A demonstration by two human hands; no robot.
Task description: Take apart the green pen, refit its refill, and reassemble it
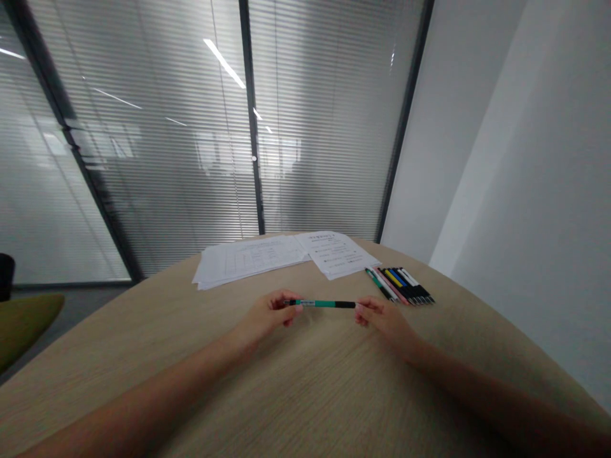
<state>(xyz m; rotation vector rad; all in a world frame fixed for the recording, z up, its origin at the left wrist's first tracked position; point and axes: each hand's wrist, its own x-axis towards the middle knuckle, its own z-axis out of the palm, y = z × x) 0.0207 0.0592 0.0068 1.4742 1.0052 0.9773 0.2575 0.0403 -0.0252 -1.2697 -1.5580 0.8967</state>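
Observation:
A green pen with a black grip (pixel 325 304) lies level between my two hands, above the wooden table (pixel 305 381). My left hand (pixel 274 312) pinches its clip end between thumb and fingers. At the other end, my right hand (pixel 379 315) closes on the tip, which the fingers hide. Just beyond my right hand, several pens (pixel 398 285) lie side by side in a slanted row. Green, white, pink, yellow, blue and black barrels show among them.
Printed sheets of paper (pixel 252 259) overlap near the table's far edge, with another printed sheet (pixel 337 254) beside them. Behind the table stands a glass partition with blinds (pixel 324 127). A white wall (pixel 534 191) rises on the right, and a yellow-green chair (pixel 28 321) is at the left.

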